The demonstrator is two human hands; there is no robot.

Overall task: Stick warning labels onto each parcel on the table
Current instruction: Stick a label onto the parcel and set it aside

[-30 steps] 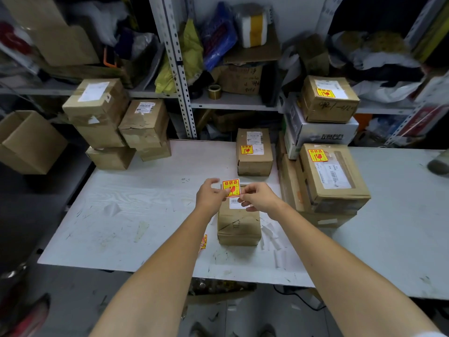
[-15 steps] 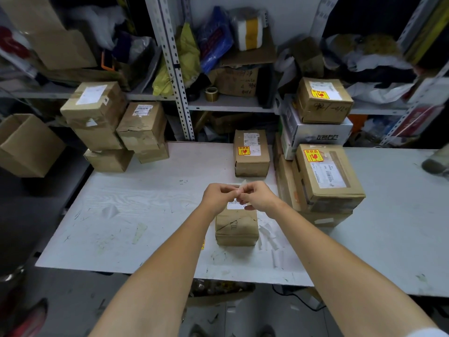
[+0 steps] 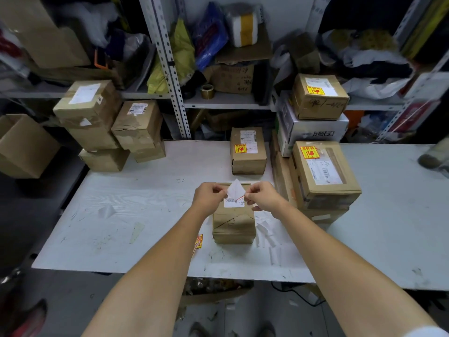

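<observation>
Warning label: a thin paper sticker point(image 3: 235, 189) held in the air between both hands. Its white underside faces the camera and bends up into a peak, and a red edge shows along its lower side.
Left hand: the left hand point(image 3: 208, 196) pinches the sticker's left corner with curled fingers.
Right hand: the right hand point(image 3: 262, 196) pinches the opposite corner the same way (whether the backing is fully off cannot be told).
Target parcel: a small brown parcel point(image 3: 233, 223) lies flat on the white table point(image 3: 145, 203), directly under the hands.
Key relation: the sticker hangs over the parcel's far half, above the white address slip point(image 3: 233, 203). The gap between sticker and slip cannot be judged. The parcel's long axis runs away from the person. Both hands are equally near, one on each side of that axis.
Likely move: probably lowering the sticker onto bare brown wrap, which lies on the near half, toward the person.
Surfaces: the parcel's wrap is creased and taped, with soft corners that may wrinkle a sticker. The table top is scuffed and matt.
Done already: the mid-table box point(image 3: 247, 164) and the large box at right point(image 3: 326, 188) each carry a yellow-and-red sticker.
Not yet done: the stacked boxes at far left point(image 3: 94, 132) show none.
Loose bits: white paper strips point(image 3: 267, 239) lie beside the parcel.
</observation>
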